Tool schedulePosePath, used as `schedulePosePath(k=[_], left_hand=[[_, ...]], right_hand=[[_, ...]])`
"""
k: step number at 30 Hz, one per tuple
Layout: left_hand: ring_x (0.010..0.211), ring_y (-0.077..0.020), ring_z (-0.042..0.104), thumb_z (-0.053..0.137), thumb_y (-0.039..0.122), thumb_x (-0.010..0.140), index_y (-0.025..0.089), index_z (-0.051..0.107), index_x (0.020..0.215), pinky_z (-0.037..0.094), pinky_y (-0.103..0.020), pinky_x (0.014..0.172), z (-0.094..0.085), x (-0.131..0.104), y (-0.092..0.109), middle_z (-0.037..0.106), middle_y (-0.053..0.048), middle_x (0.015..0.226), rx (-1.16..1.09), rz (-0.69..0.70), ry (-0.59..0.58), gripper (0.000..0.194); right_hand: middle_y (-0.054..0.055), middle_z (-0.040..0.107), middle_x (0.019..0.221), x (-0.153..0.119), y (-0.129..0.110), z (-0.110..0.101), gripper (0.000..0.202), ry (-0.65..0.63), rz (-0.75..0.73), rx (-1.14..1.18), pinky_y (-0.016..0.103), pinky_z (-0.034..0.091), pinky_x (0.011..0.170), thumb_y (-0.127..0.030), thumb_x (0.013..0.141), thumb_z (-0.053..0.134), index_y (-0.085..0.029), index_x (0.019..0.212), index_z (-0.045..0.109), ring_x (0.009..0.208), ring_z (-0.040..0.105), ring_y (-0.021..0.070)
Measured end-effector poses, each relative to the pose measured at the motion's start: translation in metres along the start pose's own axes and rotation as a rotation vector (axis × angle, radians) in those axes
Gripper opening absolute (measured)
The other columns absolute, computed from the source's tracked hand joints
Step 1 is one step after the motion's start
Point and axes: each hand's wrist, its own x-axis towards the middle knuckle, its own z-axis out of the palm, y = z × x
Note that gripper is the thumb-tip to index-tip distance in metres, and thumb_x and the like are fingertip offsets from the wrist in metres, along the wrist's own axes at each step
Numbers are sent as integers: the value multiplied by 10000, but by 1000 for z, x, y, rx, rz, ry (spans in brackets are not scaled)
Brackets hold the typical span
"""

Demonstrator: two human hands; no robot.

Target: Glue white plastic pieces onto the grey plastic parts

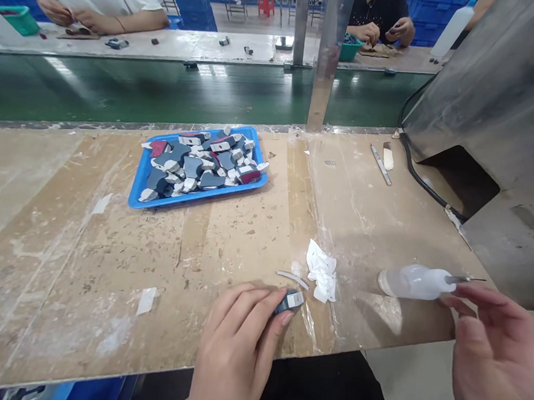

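Small grey part (pixel 289 301) pinched in left hand (pixel 237 345), half hidden; right hand (pixel 497 360) open, empty

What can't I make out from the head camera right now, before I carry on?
- Small part in the left hand: mostly covered by fingers; shape unclear.
- Right hand: cut off by the frame edge; contact with the squeeze bottle uncertain.
- Pieces in the blue tray: too small and piled to count.
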Motion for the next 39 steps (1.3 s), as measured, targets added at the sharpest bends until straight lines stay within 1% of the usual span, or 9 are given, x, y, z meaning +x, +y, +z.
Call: schedulePosePath(k=[4, 7, 11, 15, 18, 23, 28, 33, 39], left_hand=[[1026, -205, 583, 607, 240, 1023, 201, 629, 1116, 487, -305, 854, 2, 2, -4, 650, -48, 1045, 15, -31, -6, 104], [1050, -203, 584, 597, 228, 1028, 195, 619, 1089, 476, -307, 888, 5, 3, -5, 656, -50, 1055, 45, -8, 8, 74], [1052, -187, 598, 598, 135, 1014, 176, 614, 1090, 479, -296, 919, 8, 4, -3, 680, -46, 1048, 11, 26, 34, 87], [1018, -183, 632, 629, 77, 987, 156, 642, 1107, 513, -296, 901, 9, 3, -4, 703, -50, 1012, -7, 80, 71, 144], [1012, -189, 649, 643, 47, 969, 151, 661, 1141, 538, -310, 895, 9, 2, -6, 718, -61, 1029, -15, 112, 75, 201], [1014, -199, 672, 639, -4, 936, 146, 682, 1086, 587, -310, 868, 8, 0, -7, 721, -71, 994, -57, 140, 65, 216], [1009, -181, 698, 607, -63, 901, 129, 712, 1014, 609, -281, 901, 8, -2, -4, 723, -72, 996, -55, 203, 110, 246], [974, -171, 712, 671, -83, 859, 120, 725, 957, 609, -270, 918, 6, 0, 0, 720, -65, 972, -46, 177, 103, 232], [953, -186, 733, 670, -42, 887, 138, 723, 919, 626, -280, 881, 7, -1, -1, 725, -67, 934, -35, 175, 103, 190]], right_hand=[[129, 570, 1411, 10, -4, 16, 737, -178, 88, 21, 591, 342, 1107, -452, 679, 904, -309, 1324, 577, 1311, 490, 404], [105, 663, 1313, 15, 2, 22, 634, -246, 153, -207, 616, 394, 1019, -540, 680, 877, -305, 1229, 661, 1212, 572, 420], [68, 711, 1248, 14, 12, 26, 472, -258, 98, -373, 580, 396, 1023, -596, 777, 781, -290, 1126, 695, 1203, 595, 395], [116, 721, 1162, 4, 25, 15, 576, -205, 80, -122, 535, 494, 905, -491, 841, 759, -299, 1320, 502, 1131, 642, 376], [87, 713, 1015, -3, 31, 3, 582, -198, 87, 70, 488, 549, 774, -379, 841, 781, -353, 1274, 393, 1002, 685, 354], [93, 621, 1088, -8, 18, 10, 401, -116, 55, 293, 410, 551, 686, -344, 826, 793, -298, 1172, 594, 828, 635, 254], [36, 564, 778, 1, -13, 42, 307, -126, 109, 541, 315, 509, 508, -505, 848, 698, -239, 998, 671, 617, 560, 186], [2, 457, 737, 2, -33, 74, 281, -74, -81, 686, 272, 424, 417, -455, 816, 746, -203, 803, 623, 568, 482, 145], [13, 524, 751, -19, -34, 89, 287, -17, -409, 418, 281, 444, 484, -462, 893, 692, -197, 814, 616, 687, 544, 167]])
